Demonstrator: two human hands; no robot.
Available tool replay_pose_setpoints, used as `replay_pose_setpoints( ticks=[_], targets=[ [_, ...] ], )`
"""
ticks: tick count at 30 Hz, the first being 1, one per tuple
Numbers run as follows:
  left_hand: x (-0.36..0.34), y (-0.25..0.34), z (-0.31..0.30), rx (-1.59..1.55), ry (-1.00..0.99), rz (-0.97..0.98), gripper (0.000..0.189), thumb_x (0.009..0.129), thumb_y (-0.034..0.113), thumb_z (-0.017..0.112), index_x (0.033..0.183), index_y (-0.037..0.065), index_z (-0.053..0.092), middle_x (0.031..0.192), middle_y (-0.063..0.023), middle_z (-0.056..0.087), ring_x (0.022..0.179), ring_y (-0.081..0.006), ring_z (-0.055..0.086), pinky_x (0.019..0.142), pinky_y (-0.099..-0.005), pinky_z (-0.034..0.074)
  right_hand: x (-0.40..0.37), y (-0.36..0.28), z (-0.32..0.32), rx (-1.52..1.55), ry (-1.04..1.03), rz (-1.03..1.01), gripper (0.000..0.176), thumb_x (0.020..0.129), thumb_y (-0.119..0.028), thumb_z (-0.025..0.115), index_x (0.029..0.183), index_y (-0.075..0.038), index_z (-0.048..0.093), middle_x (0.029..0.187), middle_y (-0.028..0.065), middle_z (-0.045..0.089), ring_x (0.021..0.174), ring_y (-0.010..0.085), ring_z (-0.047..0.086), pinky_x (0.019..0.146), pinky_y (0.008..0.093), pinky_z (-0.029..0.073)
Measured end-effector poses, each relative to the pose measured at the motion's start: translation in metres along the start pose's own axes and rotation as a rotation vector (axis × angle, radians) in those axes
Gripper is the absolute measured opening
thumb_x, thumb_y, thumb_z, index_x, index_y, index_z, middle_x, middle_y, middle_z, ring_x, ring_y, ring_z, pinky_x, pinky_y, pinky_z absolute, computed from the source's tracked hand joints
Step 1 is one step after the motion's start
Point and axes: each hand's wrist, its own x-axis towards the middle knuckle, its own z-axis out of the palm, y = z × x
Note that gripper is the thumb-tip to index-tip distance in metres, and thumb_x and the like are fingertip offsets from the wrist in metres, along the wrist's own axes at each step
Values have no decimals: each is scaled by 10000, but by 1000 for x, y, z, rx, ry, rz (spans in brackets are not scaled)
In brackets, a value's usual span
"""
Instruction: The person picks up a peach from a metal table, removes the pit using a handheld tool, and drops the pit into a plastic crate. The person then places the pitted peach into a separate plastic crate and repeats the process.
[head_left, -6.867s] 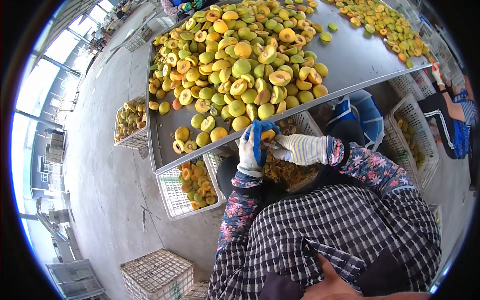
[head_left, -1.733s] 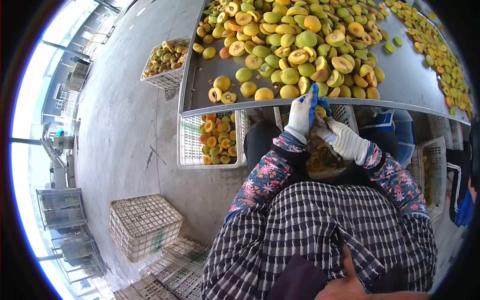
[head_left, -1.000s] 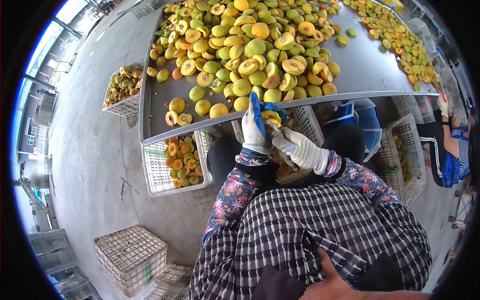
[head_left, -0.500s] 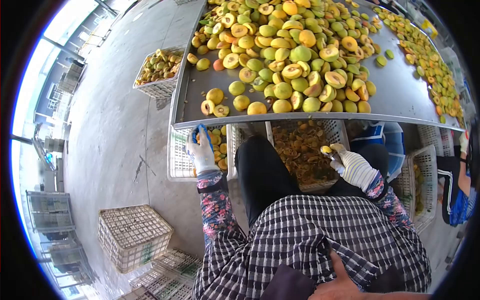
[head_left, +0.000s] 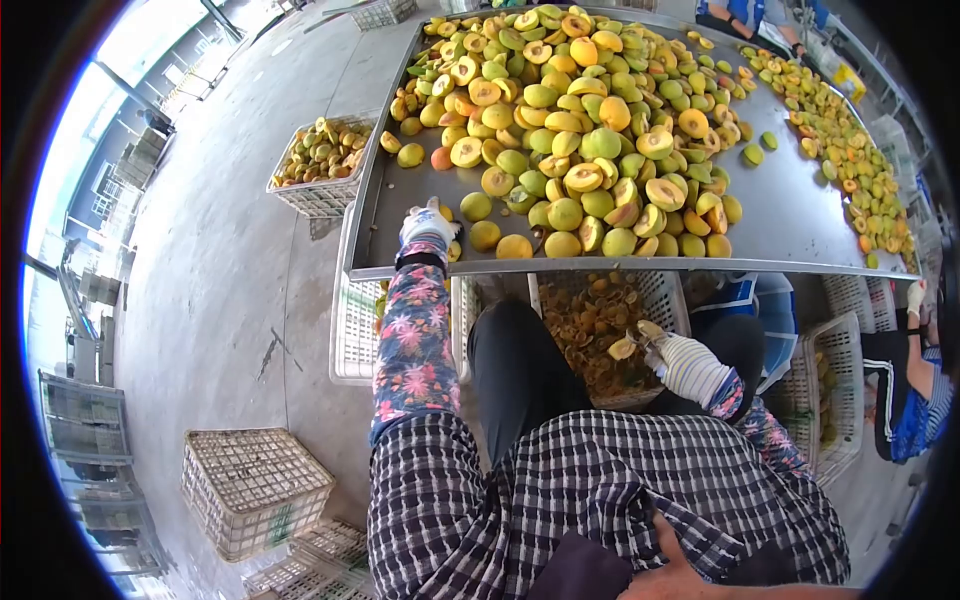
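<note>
My left hand (head_left: 428, 228), in a white glove, reaches over the near left corner of the metal table (head_left: 390, 220). Its fingers curl around a peach half (head_left: 454, 250) from the pieces lying there, partly covered by the glove. In front of my right knee, my right hand (head_left: 692, 366), in a striped glove, grips a cut peach half (head_left: 622, 348) together with a small metal tool (head_left: 655, 358), whose shape is mostly hidden by the fingers. Below is a crate (head_left: 678, 300) of brownish pits and scraps. A large heap of yellow-green peach halves (head_left: 585, 178) covers the table's middle.
Under the table's left end stands a white crate (head_left: 352, 335); a fruit-filled crate (head_left: 285, 190) is beyond it. An upturned crate (head_left: 258, 490) sits on the floor at left. A co-worker (head_left: 910, 390) is at right. Another person's bare hand (head_left: 672, 578) touches the plaid garment.
My left hand has moved from above the crate under the table up onto the tabletop fruit. My right hand has shifted slightly left and down, with the peach half now showing its cut face.
</note>
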Motion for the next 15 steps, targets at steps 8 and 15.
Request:
replay_pose_setpoints(
  ticks=[8, 15],
  targets=[
    [13, 2, 27, -773, 92, 300, 574, 815, 250, 762, 1326, 130, 529, 1191, -123, 638, 1149, -280, 603, 957, -381, 508, 8, 2, 6, 126, 31, -86, 480, 936, -191, 566, 1375, -40, 441, 1069, 228, 645, 949, 397, 629, 831, 433, 503],
    [-99, 48, -1, -2312, -588, 618, 488, 936, 365, 582, 1295, 40, 524, 1242, -108, 593, 1145, -276, 575, 1008, -487, 467, 16, -16, -18, 219, 95, -66, 345, 930, -202, 586, 1220, -33, 505, 916, 239, 646, 888, 430, 628, 777, 466, 495]
  ],
)
